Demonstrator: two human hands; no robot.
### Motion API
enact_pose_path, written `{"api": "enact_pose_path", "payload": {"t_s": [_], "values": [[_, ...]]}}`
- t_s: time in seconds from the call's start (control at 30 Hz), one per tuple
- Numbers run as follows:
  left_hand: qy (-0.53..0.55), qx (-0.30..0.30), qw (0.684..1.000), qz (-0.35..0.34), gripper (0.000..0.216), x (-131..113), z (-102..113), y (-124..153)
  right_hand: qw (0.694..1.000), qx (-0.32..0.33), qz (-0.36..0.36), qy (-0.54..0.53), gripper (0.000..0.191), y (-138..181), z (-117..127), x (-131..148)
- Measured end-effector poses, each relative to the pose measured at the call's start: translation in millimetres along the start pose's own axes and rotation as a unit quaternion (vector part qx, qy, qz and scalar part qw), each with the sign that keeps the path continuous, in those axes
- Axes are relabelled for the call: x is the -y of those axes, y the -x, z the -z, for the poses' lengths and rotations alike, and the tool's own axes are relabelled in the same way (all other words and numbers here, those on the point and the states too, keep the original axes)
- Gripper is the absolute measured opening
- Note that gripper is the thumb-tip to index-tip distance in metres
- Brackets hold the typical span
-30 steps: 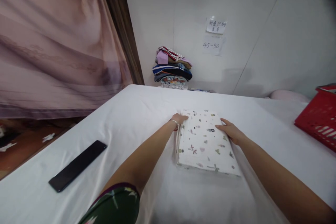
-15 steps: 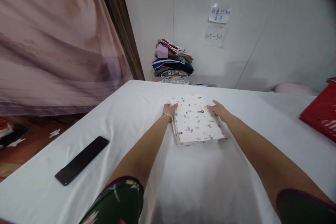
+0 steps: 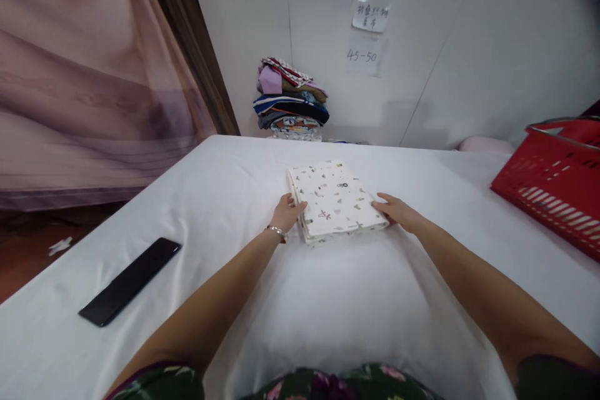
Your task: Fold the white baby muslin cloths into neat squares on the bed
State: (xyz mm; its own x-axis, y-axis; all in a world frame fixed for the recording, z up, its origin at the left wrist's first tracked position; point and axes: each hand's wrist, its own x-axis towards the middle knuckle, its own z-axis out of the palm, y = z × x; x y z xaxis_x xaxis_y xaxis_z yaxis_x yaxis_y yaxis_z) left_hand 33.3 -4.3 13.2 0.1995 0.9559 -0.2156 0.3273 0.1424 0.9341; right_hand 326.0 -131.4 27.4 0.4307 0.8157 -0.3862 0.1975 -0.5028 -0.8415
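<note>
A folded white cloth (image 3: 335, 197) with small scattered prints lies flat on the white-covered table, its layers stacked in a neat rectangle. At its near left corner is my left hand (image 3: 287, 212), thumb over the edge and the other fingers apart beside it. My right hand (image 3: 396, 209) touches the near right corner, with thumb and forefinger spread. Both hands are open around the cloth's sides. Some fingertips are hidden from sight.
To the left lies a black phone-like slab (image 3: 130, 281). A red plastic basket (image 3: 553, 181) stands at the right. Behind the table rises a pile of folded fabrics (image 3: 293, 100) against the wall. A pink curtain (image 3: 94, 75) hangs at the left.
Both hands have slid nearer to me along the cloth's sides, down to its near corners. The cloth stays in place. My view has turned right, showing more of the red basket.
</note>
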Motion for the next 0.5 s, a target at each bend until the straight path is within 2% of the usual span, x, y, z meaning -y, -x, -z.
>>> {"api": "enact_pose_path", "payload": {"t_s": [0.2, 0.37, 0.5], "values": [[-0.037, 0.023, 0.998, -0.045, 0.074, 7, -9, 35, 1.000, 0.004, -0.020, -0.012, 0.085, 15, -5, -7], [-0.125, 0.000, 0.991, -0.056, 0.073, 1, -15, 47, 1.000, -0.021, 0.002, -0.021, 0.077, 18, -11, -7], [-0.118, 0.002, 0.991, -0.060, 0.073, -1, -22, 58, 0.997, -0.068, 0.018, -0.021, 0.068, 20, -7, -8]]}}
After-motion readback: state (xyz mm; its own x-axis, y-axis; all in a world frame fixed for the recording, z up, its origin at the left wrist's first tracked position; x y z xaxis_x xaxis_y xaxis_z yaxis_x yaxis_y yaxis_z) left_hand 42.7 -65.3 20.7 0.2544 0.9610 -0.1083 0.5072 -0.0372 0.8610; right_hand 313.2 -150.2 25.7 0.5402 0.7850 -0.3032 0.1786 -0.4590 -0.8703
